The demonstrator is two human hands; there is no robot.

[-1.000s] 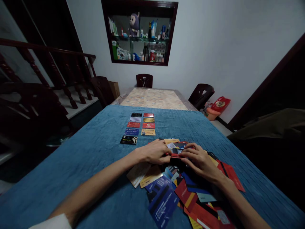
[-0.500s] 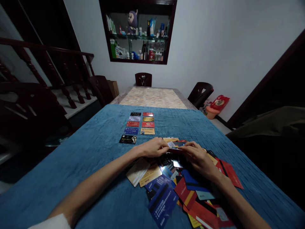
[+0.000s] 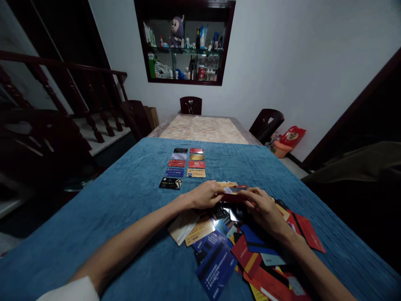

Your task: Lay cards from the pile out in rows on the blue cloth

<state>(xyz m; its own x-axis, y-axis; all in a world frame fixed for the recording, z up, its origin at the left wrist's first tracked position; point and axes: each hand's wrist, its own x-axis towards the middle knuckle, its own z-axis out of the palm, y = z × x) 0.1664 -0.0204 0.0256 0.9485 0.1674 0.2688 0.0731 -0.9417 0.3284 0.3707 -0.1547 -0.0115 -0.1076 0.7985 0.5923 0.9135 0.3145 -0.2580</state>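
Observation:
Between my two hands, a dark red card (image 3: 232, 197) is held on edge above a heap of loose cards. The fingertips of my left hand (image 3: 205, 195) pinch its left end. My right hand (image 3: 263, 209) has its curled fingers at the right end. Under and in front of my hands the heap spreads out: a blue card with white print (image 3: 216, 267), tan cards (image 3: 197, 231), red cards (image 3: 246, 253) and several others overlap. Farther off, several cards lie in two neat columns, among them a black card (image 3: 171, 183) and a tan card (image 3: 196, 172).
A blue cloth (image 3: 125, 188) covers the near part of the table, and patterned tabletop (image 3: 200, 127) shows beyond it. Dark chairs (image 3: 266, 124) stand around. A wall cabinet (image 3: 184, 50) holds bottles and a plush toy. Dark fabric (image 3: 354, 167) sits at the right.
The card between my hands has tilted, so more of its dark red side shows. My hands stay in nearly the same place over the heap; the whole view has shifted slightly.

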